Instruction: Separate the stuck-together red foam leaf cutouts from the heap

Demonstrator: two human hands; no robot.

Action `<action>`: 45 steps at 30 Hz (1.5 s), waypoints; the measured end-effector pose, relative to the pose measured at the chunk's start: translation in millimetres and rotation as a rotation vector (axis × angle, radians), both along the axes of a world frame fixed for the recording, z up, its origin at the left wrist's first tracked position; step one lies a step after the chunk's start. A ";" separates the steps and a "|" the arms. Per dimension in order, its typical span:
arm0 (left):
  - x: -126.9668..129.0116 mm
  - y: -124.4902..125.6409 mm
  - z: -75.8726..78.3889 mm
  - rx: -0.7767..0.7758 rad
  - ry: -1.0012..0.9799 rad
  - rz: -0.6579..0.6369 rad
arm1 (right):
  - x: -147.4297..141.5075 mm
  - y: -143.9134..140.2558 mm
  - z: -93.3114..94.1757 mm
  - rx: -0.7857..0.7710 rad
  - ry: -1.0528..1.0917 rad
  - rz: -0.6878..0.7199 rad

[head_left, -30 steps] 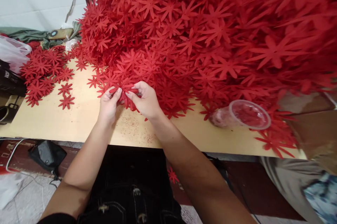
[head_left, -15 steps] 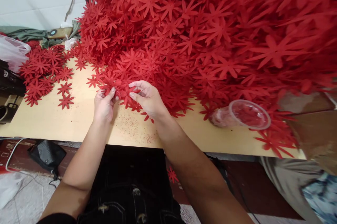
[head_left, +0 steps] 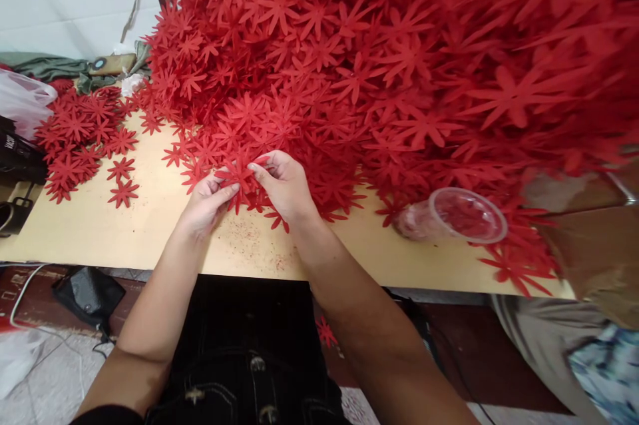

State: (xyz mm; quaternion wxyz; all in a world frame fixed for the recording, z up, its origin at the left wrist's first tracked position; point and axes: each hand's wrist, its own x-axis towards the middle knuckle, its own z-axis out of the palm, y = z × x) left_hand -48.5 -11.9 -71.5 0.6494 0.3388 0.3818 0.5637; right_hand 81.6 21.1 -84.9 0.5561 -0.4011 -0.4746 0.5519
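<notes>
Both hands meet at the near edge of the big heap of red flowers [head_left: 379,72] on the bench [head_left: 124,232]. The left hand [head_left: 204,205] and the right hand [head_left: 284,185] each have their fingers pinched together on one red flower cutout [head_left: 235,177], held between them just above the bench surface. A clear plastic cup [head_left: 456,215] lies on its side to the right, and a smaller pile of flowers [head_left: 80,138] sits well apart on the left
</notes>
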 end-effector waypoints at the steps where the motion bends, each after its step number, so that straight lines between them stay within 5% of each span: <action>1: 0.4 0.5 -1.5 0.002 0.009 0.013 | -0.3 -0.4 0.6 0.003 0.005 0.011; 10: -4.5 4.0 -3.6 -0.011 -0.083 0.139 | 1.7 -1.5 0.8 0.044 0.041 0.112; 26: -18.6 8.1 0.3 -0.059 -0.269 0.282 | 15.5 5.0 2.8 0.013 0.138 -0.053; 36: 0.2 0.5 -0.5 0.069 -0.020 0.000 | -1.3 4.9 -4.6 0.054 0.026 -0.051; 45: -4.4 6.2 -5.3 0.041 -0.087 0.107 | -2.2 0.0 -0.9 0.008 0.059 0.148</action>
